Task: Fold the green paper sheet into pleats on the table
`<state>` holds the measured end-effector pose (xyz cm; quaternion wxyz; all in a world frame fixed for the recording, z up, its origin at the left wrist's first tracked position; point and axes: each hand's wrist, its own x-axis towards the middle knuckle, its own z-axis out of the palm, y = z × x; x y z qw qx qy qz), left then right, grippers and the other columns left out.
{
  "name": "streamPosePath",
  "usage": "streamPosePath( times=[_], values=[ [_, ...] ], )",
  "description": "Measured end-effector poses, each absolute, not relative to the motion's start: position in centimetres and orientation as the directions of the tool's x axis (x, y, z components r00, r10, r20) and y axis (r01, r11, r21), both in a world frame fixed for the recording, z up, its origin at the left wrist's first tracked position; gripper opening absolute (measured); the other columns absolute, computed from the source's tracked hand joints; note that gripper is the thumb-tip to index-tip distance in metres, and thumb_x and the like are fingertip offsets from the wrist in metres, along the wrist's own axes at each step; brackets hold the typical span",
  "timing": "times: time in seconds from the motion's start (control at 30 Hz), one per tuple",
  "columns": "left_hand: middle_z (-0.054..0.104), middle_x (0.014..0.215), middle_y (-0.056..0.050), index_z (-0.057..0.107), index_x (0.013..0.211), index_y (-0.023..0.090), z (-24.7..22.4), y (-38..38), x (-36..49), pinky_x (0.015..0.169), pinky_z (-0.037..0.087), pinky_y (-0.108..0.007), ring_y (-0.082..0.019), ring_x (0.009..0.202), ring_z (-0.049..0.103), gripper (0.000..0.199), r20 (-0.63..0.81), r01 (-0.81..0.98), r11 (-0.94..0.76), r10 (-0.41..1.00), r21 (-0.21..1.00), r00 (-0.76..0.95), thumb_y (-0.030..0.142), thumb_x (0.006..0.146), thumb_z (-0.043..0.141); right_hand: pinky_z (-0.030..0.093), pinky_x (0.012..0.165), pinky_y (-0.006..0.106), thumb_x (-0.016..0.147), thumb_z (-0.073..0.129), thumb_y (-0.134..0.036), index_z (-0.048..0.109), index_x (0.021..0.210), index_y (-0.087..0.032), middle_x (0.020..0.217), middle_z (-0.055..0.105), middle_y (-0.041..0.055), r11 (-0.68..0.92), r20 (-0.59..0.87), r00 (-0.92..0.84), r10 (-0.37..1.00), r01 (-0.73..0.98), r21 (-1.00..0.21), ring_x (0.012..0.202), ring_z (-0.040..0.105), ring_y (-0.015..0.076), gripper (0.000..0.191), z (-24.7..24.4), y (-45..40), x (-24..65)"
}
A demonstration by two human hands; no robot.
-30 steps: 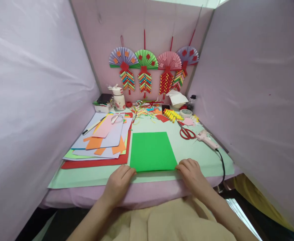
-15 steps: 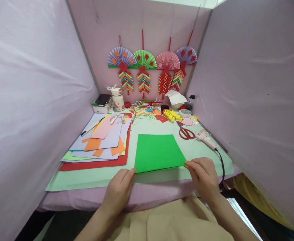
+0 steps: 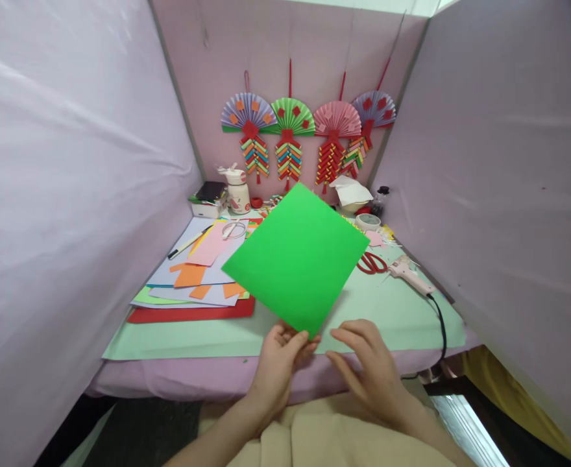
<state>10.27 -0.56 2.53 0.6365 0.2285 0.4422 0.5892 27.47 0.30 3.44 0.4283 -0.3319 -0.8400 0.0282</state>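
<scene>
A bright green square sheet of paper point(image 3: 300, 256) is tilted up above the table, one corner pointing down toward me. My left hand point(image 3: 281, 360) pinches that bottom corner, thumb on the front and fingers behind. Just right of the corner is my right hand point(image 3: 363, 363), its thumb and fingers apart, touching nothing. Behind the sheet's right corner, red-handled scissors point(image 3: 373, 263) lie partly hidden. Whatever small scraps lie at the middle back are mostly covered by the sheet.
Layered coloured papers point(image 3: 212, 275) with a pen point(image 3: 188, 243) lie at left. A glue gun point(image 3: 409, 275) with a black cord is at right. A bottle point(image 3: 238, 191), a tape roll point(image 3: 368, 222) and a bowl point(image 3: 351, 201) stand behind. Several paper fans point(image 3: 292, 117) hang on the back wall.
The green paper has been lifted off the table and turned corner-down. My right hand has let go of it, while my left hand has moved right with its corner.
</scene>
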Motion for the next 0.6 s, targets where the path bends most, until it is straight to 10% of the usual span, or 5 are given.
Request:
streamPosePath(
  times=[0.4,0.53,0.6],
  values=[
    [0.069,0.092,-0.010,0.068,0.084,0.010,2.4,-0.3,14.1,0.084,0.045,-0.028,-0.017,0.086,0.060,0.018,-0.255,-0.596,0.361,0.932,0.717,0.258,0.016,0.067,0.071,0.047,0.084,0.042,0.088,0.051,-0.013,0.061,0.115,-0.021,0.104,0.064,0.0096,0.735,0.636,-0.470,0.612,0.634,-0.239,0.097,0.052,0.0220,0.029,1.2,1.7,28.6],
    [0.069,0.095,-0.010,0.063,0.097,0.014,2.0,-1.0,13.1,0.078,0.049,-0.032,-0.019,0.084,0.063,0.030,-0.295,-0.262,0.407,0.878,0.875,0.377,0.019,0.069,0.070,0.049,0.078,0.037,0.088,0.048,-0.007,0.064,0.112,-0.023,0.097,0.065,0.0075,0.740,0.675,-0.403,0.618,0.588,-0.326,0.091,0.054,0.0194,0.032,0.2,3.0,30.3],
    [0.069,0.094,-0.009,0.063,0.101,0.017,2.3,-1.2,11.6,0.080,0.050,-0.036,-0.020,0.085,0.064,0.027,-0.129,0.047,0.120,0.926,0.992,0.356,0.019,0.074,0.066,0.050,0.077,0.035,0.088,0.047,-0.006,0.065,0.111,-0.024,0.096,0.066,0.0065,0.737,0.681,-0.368,0.633,0.556,-0.385,0.091,0.056,0.0185,0.035,-0.2,3.6,31.1]
  ],
)
